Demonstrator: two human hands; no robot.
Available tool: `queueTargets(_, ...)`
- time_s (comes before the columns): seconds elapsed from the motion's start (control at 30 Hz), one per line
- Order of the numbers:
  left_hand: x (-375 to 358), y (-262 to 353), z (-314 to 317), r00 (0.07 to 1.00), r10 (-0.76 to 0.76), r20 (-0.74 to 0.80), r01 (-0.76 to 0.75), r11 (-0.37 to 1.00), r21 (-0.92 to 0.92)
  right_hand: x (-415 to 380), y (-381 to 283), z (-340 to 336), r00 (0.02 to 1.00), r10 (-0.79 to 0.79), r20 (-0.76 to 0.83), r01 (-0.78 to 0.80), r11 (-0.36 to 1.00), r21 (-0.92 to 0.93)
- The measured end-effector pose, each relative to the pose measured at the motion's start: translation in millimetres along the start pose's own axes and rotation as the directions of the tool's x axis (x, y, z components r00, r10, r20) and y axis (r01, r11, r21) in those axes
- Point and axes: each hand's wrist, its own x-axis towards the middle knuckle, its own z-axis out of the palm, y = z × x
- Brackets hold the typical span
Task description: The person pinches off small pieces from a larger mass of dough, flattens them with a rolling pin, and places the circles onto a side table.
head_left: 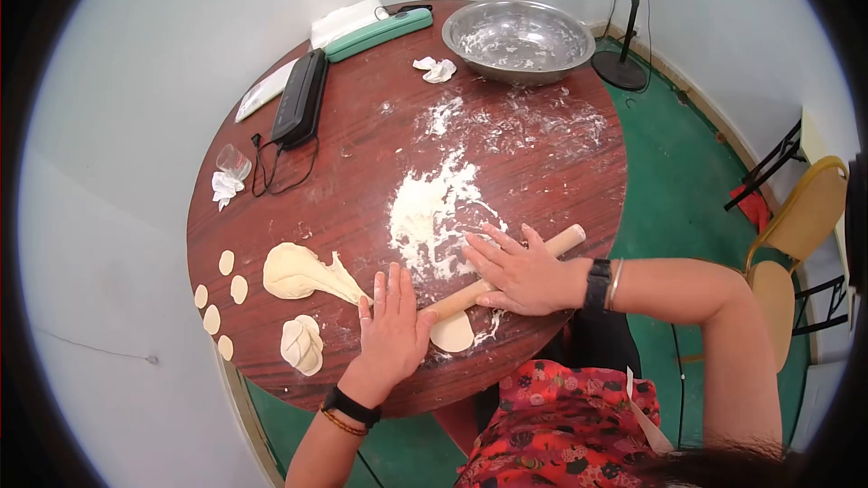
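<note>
Hands [535, 278] rest on rolling pin [457, 299] across dough disc [452, 334].

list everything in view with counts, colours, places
Table: 1, brown, centre
Bowl: 1, silver, far edge
Cup: 1, clear, left
Tissues: 2, white, by bowl, cup
Corded device: 1, black, upper left
Case: 1, green, beyond device
Unclear items: 2, white, by case, device
Flour: patches, white, centre
Rolling pin: 1, beige, near centre
Dough round: 1, cream, pin's near side
Dough lump: 1, cream, near left
Folded dough: 1, cream, below lump
Small rounds: 5, cream, left edge
Fan: 1, dark, upper right
Chair: 1, tan, right
Left hand: 1, black wristband, on pin's left
Right hand: 1, black wristband, on pin's right
</note>
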Motion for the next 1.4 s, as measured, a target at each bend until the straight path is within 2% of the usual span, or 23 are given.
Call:
queueTargets(0.13,-10.9,6.0,-2.8,0.997,0.025,0.074,-0.020,0.997,-0.072,-11.0,-3.4,-8.6,0.989,-0.038,0.143,0.022,0.994,0.111)
queueTargets(0.23,-42.5,22.9,-6.3,0.987,0.074,0.142,-0.055,0.989,-0.134,-47.1,-12.4,-10.6,0.981,-0.147,0.129,0.126,0.980,0.155)
queueTargets(0.33,-56.6,31.1,-4.8,0.978,0.100,0.182,-0.073,0.986,-0.147,-64.1,-19.0,-10.9,0.980,-0.169,0.101,0.152,0.975,0.162)
queueTargets(0.43,-38.2,21.8,0.8,0.994,0.062,0.091,-0.058,0.997,-0.050,-47.1,-13.3,-4.2,0.990,-0.141,0.016,0.139,0.986,0.096)
queueTargets(0.47,-27.9,17.0,-0.1,0.997,0.023,0.079,-0.019,0.998,-0.060,-35.6,-10.0,-1.9,0.994,-0.107,0.014,0.105,0.987,0.122)
queueTargets(0.57,-1.7,6.1,-5.8,0.996,-0.057,0.075,0.060,0.997,-0.040,-5.1,0.8,4.1,0.996,-0.066,-0.059,0.067,0.998,0.010)
queueTargets(0.6,4.0,3.5,-6.9,0.994,-0.088,0.071,0.092,0.994,-0.057,0.6,2.7,2.6,0.990,-0.057,-0.126,0.059,0.998,0.010)
queueTargets(0.7,6.0,7.3,-13.1,0.984,-0.176,0.036,0.177,0.984,-0.030,19.6,14.5,-10.7,0.998,0.011,0.062,-0.026,0.972,0.233)
queueTargets(0.73,1.6,11.7,-14.8,0.986,-0.150,-0.071,0.148,0.989,-0.028,20.8,21.3,0.7,0.989,0.003,-0.145,0.042,0.950,0.309)
queueTargets(0.8,-15.5,20.7,-17.9,0.958,-0.096,-0.269,0.095,0.995,-0.020,22.8,29.8,-1.8,0.997,-0.058,-0.043,0.070,0.918,0.390)
queueTargets(0.83,-25.1,16.8,-13.1,0.944,-0.016,-0.330,-0.021,0.994,-0.108,23.5,33.5,-2.0,0.996,-0.094,0.008,0.082,0.898,0.432)
queueTargets(0.87,-34.4,13.4,-11.1,0.917,0.057,-0.395,-0.140,0.972,-0.186,22.5,36.2,3.5,0.989,-0.113,-0.094,0.144,0.872,0.468)
queueTargets(0.93,-41.8,11.2,-7.6,0.852,0.197,-0.485,-0.352,0.902,-0.251,25.2,39.7,14.1,0.985,-0.127,-0.116,0.168,0.864,0.475)
queueTargets(1.0,-43.0,12.4,-1.2,0.899,0.234,-0.371,-0.362,0.874,-0.323,24.8,37.5,9.3,0.986,-0.112,-0.125,0.159,0.863,0.479)
queueTargets(1.03,-43.6,14.3,2.0,0.915,0.256,-0.312,-0.363,0.859,-0.361,24.9,37.4,6.3,0.992,-0.101,-0.070,0.123,0.861,0.494)
queueTargets(1.1,-41.9,21.0,6.8,0.921,0.285,-0.267,-0.360,0.883,-0.301,24.4,39.5,-1.4,0.996,-0.079,0.043,0.045,0.856,0.515)
queueTargets(1.17,-42.6,22.6,14.0,0.923,0.346,-0.168,-0.378,0.896,-0.235,19.9,43.2,-0.2,0.998,-0.069,0.002,0.058,0.849,0.526)
queueTargets(1.23,-49.2,30.4,13.3,0.942,0.300,-0.148,-0.330,0.907,-0.263,11.0,44.6,-5.3,0.996,-0.055,-0.068,0.083,0.844,0.529)
queueTargets(1.33,-61.1,43.4,15.9,0.974,0.194,-0.120,-0.220,0.936,-0.273,-0.7,42.8,-12.2,0.997,-0.050,-0.065,0.075,0.874,0.479)
queueTargets(1.4,-69.7,55.7,20.5,0.989,0.095,-0.113,-0.126,0.943,-0.308,-7.6,34.7,-12.3,0.985,-0.035,-0.170,0.113,0.873,0.474)
